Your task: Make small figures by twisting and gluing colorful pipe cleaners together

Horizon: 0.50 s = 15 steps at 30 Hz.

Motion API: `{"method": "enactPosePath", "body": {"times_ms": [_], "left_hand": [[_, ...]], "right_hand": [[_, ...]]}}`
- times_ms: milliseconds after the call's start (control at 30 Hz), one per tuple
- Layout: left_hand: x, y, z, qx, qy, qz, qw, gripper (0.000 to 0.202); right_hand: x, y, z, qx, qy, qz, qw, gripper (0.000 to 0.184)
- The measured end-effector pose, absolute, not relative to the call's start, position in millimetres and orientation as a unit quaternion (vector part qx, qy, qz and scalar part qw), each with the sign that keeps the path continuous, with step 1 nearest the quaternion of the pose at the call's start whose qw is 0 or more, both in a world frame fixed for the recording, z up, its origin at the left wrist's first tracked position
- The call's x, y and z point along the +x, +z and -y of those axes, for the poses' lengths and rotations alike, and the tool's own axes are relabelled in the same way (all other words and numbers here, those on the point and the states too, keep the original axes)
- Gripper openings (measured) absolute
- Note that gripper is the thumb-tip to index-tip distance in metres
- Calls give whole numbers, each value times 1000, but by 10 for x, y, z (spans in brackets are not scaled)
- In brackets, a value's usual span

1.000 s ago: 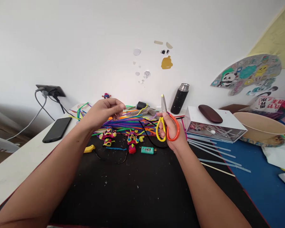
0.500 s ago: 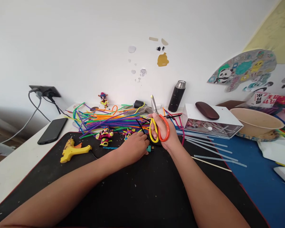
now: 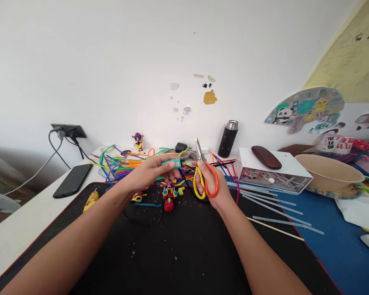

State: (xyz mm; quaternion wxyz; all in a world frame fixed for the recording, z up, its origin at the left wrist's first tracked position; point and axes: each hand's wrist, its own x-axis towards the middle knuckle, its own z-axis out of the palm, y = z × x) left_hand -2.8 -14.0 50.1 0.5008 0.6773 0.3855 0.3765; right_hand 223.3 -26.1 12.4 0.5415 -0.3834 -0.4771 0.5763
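My left hand is closed around a teal lighter, its metal end pointing right. My right hand grips scissors with one yellow and one orange handle, blades pointing up. A small pale yellow bit shows at the blade tip. Near the right fingers runs a black strand; whether they touch it I cannot tell. Below the lighter lies a red, yellow and blue pipe-cleaner doll. Another doll is partly hidden behind my left forearm, beside a blue twisted stem.
Colourful pipe cleaners are piled along the back. A glue gun and phone lie left. A black flask, white box, beige basin and clear glue sticks are on the right.
My left hand has lifted from the mat, now with the teal lighter in it, uncovering the doll beneath. My right hand keeps the scissors upright. The view has tilted up slightly.
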Motion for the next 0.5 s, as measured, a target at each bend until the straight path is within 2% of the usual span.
{"method": "enactPosePath", "body": {"times_ms": [100, 300, 500], "left_hand": [[-79, 501, 60, 540, 488, -364, 582, 28], [-87, 472, 1, 429, 526, -361, 640, 16], [-121, 404, -100, 347, 577, -322, 665, 30]], "right_hand": [[2199, 109, 281, -389, 576, 480, 534, 53], [2113, 79, 317, -394, 589, 504, 493, 49], [2071, 40, 331, -389, 608, 504, 474, 54]]}}
